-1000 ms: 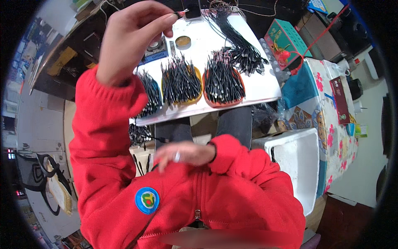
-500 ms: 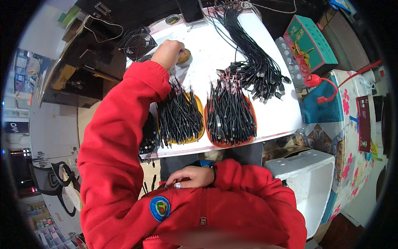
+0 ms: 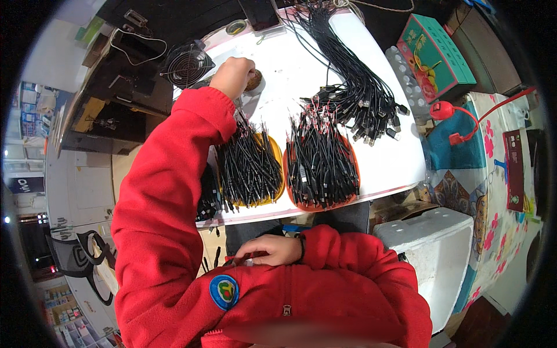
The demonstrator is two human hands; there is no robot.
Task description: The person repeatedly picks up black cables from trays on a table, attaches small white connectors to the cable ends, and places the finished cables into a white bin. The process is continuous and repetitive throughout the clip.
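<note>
My remote log: right hand [image 3: 272,249], six o'clock, fingers curled, grip I cannot tell; black cables [image 3: 249,171], yellow tray [image 3: 281,169] at nine, orange tray [image 3: 351,152] at three; left hand [image 3: 235,77], eleven, curled, any hold hidden, just beside amber-filled tin [image 3: 255,80], white counter [image 3: 383,153].

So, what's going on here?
A person in a red jacket has their left hand at a small round tin on the white table; whether it grips anything is hidden. The right hand is close to the jacket's front. Black cables fill a yellow tray and an orange tray; a loose cable bundle lies beyond.
</note>
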